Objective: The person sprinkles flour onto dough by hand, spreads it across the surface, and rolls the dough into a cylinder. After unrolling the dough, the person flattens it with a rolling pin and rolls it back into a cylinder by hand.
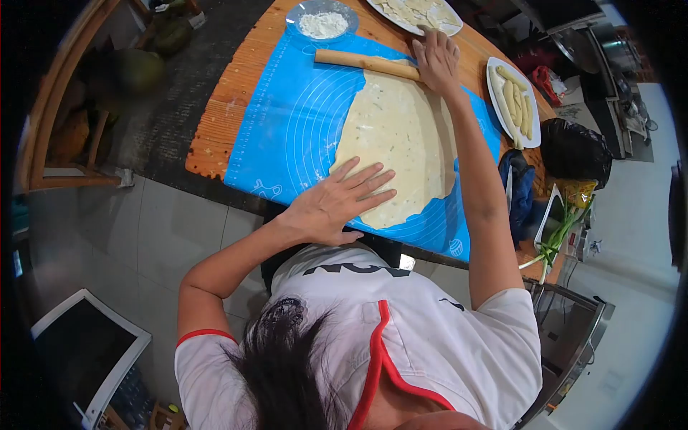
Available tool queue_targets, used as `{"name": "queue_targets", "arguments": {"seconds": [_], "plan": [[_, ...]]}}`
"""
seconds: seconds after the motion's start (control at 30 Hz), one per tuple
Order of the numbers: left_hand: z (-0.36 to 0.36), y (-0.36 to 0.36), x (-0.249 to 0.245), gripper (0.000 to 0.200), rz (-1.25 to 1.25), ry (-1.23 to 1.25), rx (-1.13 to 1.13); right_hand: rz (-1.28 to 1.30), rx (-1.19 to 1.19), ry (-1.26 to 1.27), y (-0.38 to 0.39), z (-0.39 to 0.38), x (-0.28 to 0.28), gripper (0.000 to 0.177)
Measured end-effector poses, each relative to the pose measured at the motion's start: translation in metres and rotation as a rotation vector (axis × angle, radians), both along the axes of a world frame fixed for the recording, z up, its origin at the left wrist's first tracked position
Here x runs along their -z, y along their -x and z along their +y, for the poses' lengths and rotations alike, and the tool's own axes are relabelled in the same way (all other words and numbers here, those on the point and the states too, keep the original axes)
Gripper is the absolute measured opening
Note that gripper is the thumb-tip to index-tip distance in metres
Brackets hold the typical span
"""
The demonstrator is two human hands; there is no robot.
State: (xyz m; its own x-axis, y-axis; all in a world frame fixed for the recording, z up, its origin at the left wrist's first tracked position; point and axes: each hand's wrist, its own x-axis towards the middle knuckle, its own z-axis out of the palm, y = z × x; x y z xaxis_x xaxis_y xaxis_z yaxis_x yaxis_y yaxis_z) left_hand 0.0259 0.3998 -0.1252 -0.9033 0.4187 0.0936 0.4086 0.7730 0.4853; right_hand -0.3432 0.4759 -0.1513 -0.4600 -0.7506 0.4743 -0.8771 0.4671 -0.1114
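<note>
A large, thin sheet of dough [398,140] with green flecks lies on a blue mat [287,122] marked with white circles. My left hand [340,201] rests flat on the dough's near left edge, fingers spread. At the far edge of the dough lies a wooden rolling pin [340,59]. My right hand [437,61] is on the pin's right end, its fingers reaching past it toward the plate behind; whether they press round the pin is hard to tell. The pin's right tip is hidden under that hand.
A bowl of white flour [322,25] stands at the far left, a plate of flat dough pieces [423,13] behind my right hand. To the right are a plate of dough rolls [514,107], a black bag [575,150] and green onions [559,240].
</note>
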Motion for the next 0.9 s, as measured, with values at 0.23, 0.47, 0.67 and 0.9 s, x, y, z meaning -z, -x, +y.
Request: {"name": "queue_targets", "arguments": {"seconds": [0.23,0.47,0.67,0.9], "plan": [[0.001,0.002,-0.001,0.1,-0.024,-0.008,-0.003,-0.064,0.105,-0.088,-0.085,0.059,0.011,0.066],[0.0,0.003,-0.001,0.098,-0.035,-0.021,0.005,0.076,0.199,0.028,-0.032,0.013,0.014,0.066],[0.001,0.001,-0.003,0.099,-0.038,-0.009,0.002,-0.004,0.236,-0.003,0.005,-0.01,0.019,0.066],[-0.001,0.003,-0.002,0.102,-0.046,-0.031,0.011,-0.051,0.175,-0.019,-0.062,0.035,0.012,0.065]]}}
